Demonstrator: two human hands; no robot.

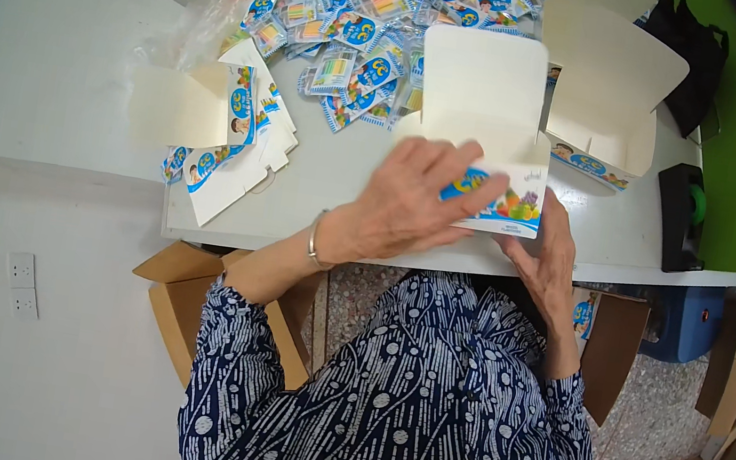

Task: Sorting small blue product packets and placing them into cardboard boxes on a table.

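A small white carton (487, 105) with a blue and fruit-coloured front stands open at the table's near edge, its lid flap raised. My left hand (410, 200) lies over its front and top, fingers spread across the printed panel. Gripping the carton's lower right corner from below is my right hand (547, 257). A silver bracelet sits on my left wrist. What is inside the carton is hidden by my left hand.
A heap of small blue-printed sachets (372, 12) covers the far table. Flat unfolded cartons (231, 129) lie at left; another open carton (608, 85) stands at right. A black tape dispenser (682, 215) sits near the right edge. Brown cardboard boxes (186, 298) stand on the floor.
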